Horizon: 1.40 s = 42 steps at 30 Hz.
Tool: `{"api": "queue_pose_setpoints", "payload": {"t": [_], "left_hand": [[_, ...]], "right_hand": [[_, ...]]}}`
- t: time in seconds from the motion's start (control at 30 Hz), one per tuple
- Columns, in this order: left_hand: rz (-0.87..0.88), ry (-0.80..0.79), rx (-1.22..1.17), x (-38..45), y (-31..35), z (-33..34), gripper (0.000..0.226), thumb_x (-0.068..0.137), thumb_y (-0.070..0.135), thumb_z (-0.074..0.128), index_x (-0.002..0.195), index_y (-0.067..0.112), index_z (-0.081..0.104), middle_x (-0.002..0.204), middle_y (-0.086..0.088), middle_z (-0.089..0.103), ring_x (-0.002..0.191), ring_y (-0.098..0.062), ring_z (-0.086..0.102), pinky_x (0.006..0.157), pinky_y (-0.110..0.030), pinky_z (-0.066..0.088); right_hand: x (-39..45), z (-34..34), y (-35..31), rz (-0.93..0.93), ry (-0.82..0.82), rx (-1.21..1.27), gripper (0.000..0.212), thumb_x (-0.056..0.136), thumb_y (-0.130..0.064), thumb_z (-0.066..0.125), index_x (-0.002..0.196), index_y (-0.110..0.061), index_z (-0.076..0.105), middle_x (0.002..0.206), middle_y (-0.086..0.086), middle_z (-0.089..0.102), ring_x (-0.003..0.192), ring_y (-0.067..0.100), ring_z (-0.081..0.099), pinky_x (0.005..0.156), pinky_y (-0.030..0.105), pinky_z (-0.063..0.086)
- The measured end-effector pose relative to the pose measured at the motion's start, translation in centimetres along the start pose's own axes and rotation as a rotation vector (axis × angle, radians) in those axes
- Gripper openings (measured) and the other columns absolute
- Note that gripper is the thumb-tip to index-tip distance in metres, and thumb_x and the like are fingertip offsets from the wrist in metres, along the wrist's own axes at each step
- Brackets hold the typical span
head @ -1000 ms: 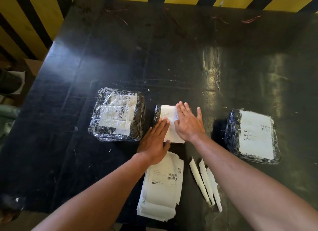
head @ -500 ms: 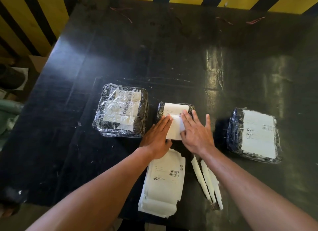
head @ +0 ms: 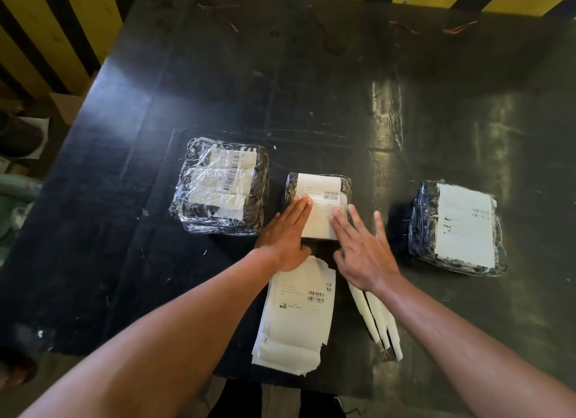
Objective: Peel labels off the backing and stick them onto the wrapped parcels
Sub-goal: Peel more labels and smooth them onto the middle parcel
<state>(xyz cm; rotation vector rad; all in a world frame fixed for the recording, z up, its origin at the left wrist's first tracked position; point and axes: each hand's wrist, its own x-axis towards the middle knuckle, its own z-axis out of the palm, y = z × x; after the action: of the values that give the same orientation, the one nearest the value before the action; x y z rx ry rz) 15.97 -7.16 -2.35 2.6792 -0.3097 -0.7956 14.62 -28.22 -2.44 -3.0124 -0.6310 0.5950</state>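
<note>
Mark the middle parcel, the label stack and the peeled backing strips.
middle parcel (head: 318, 180), head view, far end of its label
label stack (head: 299, 311), head view, top sheet
peeled backing strips (head: 381, 324), head view, middle strip

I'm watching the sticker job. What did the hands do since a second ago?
Both hands slid back toward the person along the label on the middle parcel, uncovering its top. The right hand spread wider. The left hand stays flat. Nothing was grabbed. The other parcels and the label stack didn't move.
</note>
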Motion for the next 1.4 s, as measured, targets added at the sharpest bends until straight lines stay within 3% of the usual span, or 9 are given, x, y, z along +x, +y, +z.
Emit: {"api": "queue_pose_setpoints", "payload": {"t": [0.13,0.3,0.5,0.6,0.77,1.0,1.1,1.2,1.4], "left_hand": [[-0.008,-0.004,0.009,0.1,0.3,0.1,0.105,0.100,0.037,0.059,0.164,0.025,-0.023,0.169,0.011,-0.035,0.155,-0.008,-0.031,0.130,-0.040,-0.004],[0.009,0.011,0.043,0.1,0.1,0.4,0.102,0.100,0.037,0.058,0.165,0.023,-0.020,0.170,0.009,-0.032,0.156,-0.010,-0.029,0.130,-0.040,-0.003],[0.008,-0.006,0.130,0.3,-0.1,0.5,0.104,0.100,0.040,0.057,0.164,0.022,-0.022,0.170,0.007,-0.034,0.155,-0.012,-0.030,0.131,-0.042,-0.006],[0.026,0.017,0.255,0.1,0.4,1.1,0.093,0.104,0.039,0.044,0.162,0.019,-0.026,0.168,-0.001,-0.038,0.154,-0.018,-0.034,0.130,-0.047,-0.012],[0.201,0.094,0.504,-1.4,-0.7,3.0,0.083,0.105,0.036,0.031,0.162,0.017,-0.027,0.167,-0.008,-0.040,0.155,-0.024,-0.034,0.130,-0.052,-0.010],[0.197,0.049,0.535,-4.2,-3.4,2.2,0.074,0.108,0.037,0.021,0.162,0.016,-0.025,0.165,-0.005,-0.042,0.155,-0.020,-0.035,0.130,-0.047,-0.012],[0.148,-0.008,0.445,-4.7,-2.3,1.5,0.071,0.109,0.042,0.017,0.165,0.015,-0.017,0.169,-0.006,-0.034,0.156,-0.020,-0.031,0.130,-0.043,-0.012],[0.151,0.017,0.286,-4.3,-0.7,0.5,0.071,0.110,0.049,0.020,0.168,0.012,0.001,0.176,-0.007,-0.012,0.161,-0.020,-0.017,0.131,-0.037,-0.009],[0.154,0.134,0.164,-2.8,1.2,0.2,0.065,0.107,0.042,0.037,0.164,0.013,0.026,0.170,-0.004,0.029,0.158,-0.021,0.024,0.132,-0.040,0.012]], "right_hand": [[-1.1,0.0,1.1,0.038,0.026,0.001,0.079,0.093,-0.046,0.011,0.166,-0.021,-0.004,0.174,-0.003,-0.012,0.162,0.024,-0.010,0.125,0.065,-0.011],[-0.6,1.0,-1.9,-0.158,-0.010,0.012,0.078,0.095,-0.050,0.011,0.163,-0.021,-0.016,0.170,-0.001,-0.027,0.159,0.022,-0.023,0.121,0.058,-0.024],[-2.4,2.2,0.9,-0.137,-0.052,-0.045,0.076,0.102,-0.047,0.018,0.163,-0.020,-0.020,0.170,-0.001,-0.031,0.156,0.018,-0.030,0.125,0.062,-0.015],[-2.7,1.9,0.9,-0.112,-0.063,-0.034,0.077,0.103,-0.046,0.019,0.163,-0.018,-0.021,0.169,0.000,-0.033,0.156,0.019,-0.031,0.125,0.062,-0.016],[-2.7,2.2,0.1,-0.078,-0.059,-0.017,0.080,0.097,-0.049,0.010,0.162,-0.016,-0.022,0.168,0.002,-0.035,0.155,0.021,-0.032,0.125,0.062,-0.016],[-2.7,2.5,0.6,-0.080,-0.070,-0.023,0.083,0.103,-0.046,0.030,0.163,-0.018,-0.022,0.168,-0.001,-0.037,0.156,0.026,-0.030,0.126,0.062,-0.013],[-2.7,1.8,0.0,-0.080,-0.063,0.006,0.079,0.104,-0.045,0.026,0.164,-0.017,-0.015,0.170,0.002,-0.029,0.157,0.023,-0.028,0.127,0.061,-0.013],[-2.0,0.5,-0.6,-0.081,0.036,0.066,0.074,0.100,-0.042,0.019,0.166,-0.014,0.001,0.173,0.002,-0.011,0.160,0.020,-0.015,0.129,0.058,-0.005],[0.1,0.1,-2.3,-0.045,0.006,0.181,0.073,0.106,-0.037,0.037,0.167,-0.017,0.002,0.175,-0.001,-0.006,0.162,0.015,-0.007,0.130,0.054,-0.006]]}}
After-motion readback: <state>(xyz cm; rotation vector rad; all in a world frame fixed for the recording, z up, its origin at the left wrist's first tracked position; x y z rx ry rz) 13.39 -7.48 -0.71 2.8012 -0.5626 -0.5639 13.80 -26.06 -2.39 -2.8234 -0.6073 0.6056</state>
